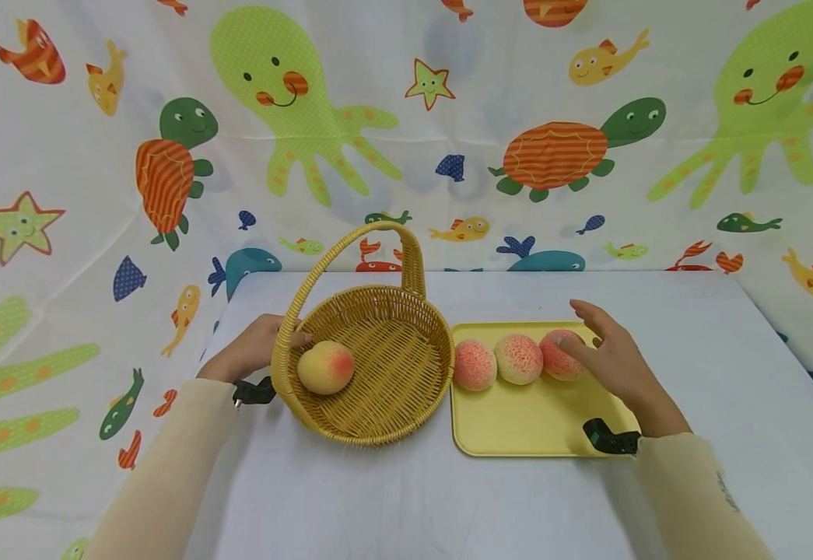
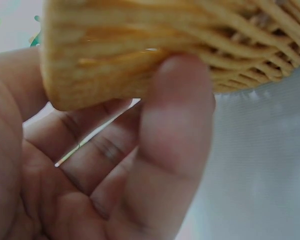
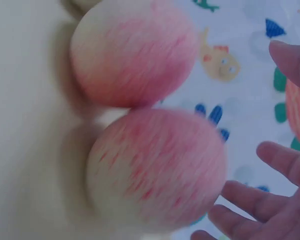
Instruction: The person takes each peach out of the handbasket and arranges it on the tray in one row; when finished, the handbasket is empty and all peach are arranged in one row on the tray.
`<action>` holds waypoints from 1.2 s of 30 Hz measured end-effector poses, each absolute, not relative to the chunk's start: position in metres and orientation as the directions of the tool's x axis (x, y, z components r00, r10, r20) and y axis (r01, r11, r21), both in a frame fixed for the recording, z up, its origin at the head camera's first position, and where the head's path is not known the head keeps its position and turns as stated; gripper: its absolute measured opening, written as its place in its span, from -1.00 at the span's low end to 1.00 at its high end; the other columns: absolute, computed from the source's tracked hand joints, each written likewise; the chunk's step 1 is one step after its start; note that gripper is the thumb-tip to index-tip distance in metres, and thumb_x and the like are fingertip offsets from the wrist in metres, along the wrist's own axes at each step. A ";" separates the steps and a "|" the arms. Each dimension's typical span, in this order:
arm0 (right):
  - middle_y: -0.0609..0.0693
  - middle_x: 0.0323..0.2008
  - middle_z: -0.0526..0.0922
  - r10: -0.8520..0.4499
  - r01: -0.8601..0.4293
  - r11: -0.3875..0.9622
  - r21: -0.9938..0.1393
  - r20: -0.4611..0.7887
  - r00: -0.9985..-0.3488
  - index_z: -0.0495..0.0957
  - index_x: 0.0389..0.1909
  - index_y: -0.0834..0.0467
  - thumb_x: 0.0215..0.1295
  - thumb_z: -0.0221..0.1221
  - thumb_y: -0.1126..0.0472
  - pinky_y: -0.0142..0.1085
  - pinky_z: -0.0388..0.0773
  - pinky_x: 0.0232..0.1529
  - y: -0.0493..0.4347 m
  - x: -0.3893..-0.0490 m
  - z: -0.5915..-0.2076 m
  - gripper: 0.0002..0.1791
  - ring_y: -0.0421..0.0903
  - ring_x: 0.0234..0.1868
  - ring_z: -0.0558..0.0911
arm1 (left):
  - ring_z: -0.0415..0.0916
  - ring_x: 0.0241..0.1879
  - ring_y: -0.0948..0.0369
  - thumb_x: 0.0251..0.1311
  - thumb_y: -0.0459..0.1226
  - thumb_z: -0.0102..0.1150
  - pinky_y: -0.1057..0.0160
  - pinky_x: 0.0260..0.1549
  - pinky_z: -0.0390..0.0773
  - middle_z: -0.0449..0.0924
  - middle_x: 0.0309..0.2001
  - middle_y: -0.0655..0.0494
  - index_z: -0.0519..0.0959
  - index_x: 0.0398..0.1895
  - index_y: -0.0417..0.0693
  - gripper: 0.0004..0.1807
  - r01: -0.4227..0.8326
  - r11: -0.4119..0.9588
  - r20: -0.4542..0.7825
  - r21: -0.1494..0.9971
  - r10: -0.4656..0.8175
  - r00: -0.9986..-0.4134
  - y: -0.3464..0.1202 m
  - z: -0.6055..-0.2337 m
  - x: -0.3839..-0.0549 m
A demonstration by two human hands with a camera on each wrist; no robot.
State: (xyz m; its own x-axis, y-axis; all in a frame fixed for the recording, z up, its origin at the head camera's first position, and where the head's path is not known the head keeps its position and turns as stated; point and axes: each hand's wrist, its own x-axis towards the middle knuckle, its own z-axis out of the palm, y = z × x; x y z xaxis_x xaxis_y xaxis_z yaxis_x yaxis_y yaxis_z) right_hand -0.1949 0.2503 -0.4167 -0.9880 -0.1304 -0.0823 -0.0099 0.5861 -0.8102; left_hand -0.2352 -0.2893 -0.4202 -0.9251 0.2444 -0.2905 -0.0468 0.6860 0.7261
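Note:
A woven wicker basket (image 1: 392,381) with a tall arched handle stands left of centre, with one yellow peach with a red blush (image 1: 325,367) inside at its left. My left hand (image 1: 252,348) grips the basket's left side near the handle's foot; in the left wrist view the thumb (image 2: 177,120) presses the weave. Three pinkish peaches sit in a row on a yellow tray (image 1: 518,424). Over the tray's right part, my right hand (image 1: 619,369) is spread beside the rightmost peach (image 1: 558,359), its fingers (image 3: 250,200) close to that fruit in the right wrist view.
The basket's right rim meets the tray's left edge. A white cloth covers the table (image 1: 406,505), and a curtain (image 1: 406,202) printed with sea animals hangs behind and at the sides. The basket handle arches high above the bowl.

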 end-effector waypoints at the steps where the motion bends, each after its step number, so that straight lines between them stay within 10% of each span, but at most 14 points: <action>1: 0.29 0.62 0.07 -0.123 -0.020 0.586 -0.810 -0.064 -0.990 0.00 0.67 0.11 0.47 0.21 -0.13 0.40 0.06 0.44 0.245 -0.195 -0.412 -0.06 0.40 0.59 0.04 | 0.51 -0.14 0.08 0.43 -0.11 0.19 0.16 -0.12 0.51 0.71 -0.22 0.03 0.73 -0.07 -0.20 -0.67 -0.049 0.683 -0.291 0.728 0.244 -0.925 -0.289 -0.420 -0.235; 14: 0.04 0.59 0.23 -0.316 -0.207 0.360 -0.910 0.090 -0.945 0.20 0.60 0.07 0.41 0.33 0.03 0.14 0.23 0.48 0.150 -0.202 -0.379 -0.17 0.14 0.59 0.21 | 0.56 -0.27 0.14 0.44 -0.13 0.18 0.19 -0.17 0.55 0.70 -0.31 0.05 0.71 -0.07 -0.24 -0.67 -0.070 0.660 -0.299 0.748 0.242 -0.923 -0.290 -0.422 -0.235; 36: 0.07 0.49 0.37 -0.580 -0.095 0.337 -0.937 -0.127 -0.804 0.32 0.53 -0.05 0.25 0.43 -0.07 0.05 0.42 0.35 0.015 -0.222 -0.396 -0.15 0.14 0.51 0.34 | 0.52 -0.18 0.11 0.42 -0.11 0.19 0.18 -0.13 0.52 0.69 -0.28 0.05 0.74 -0.15 -0.19 -0.68 -0.065 0.674 -0.292 0.736 0.230 -0.928 -0.289 -0.421 -0.234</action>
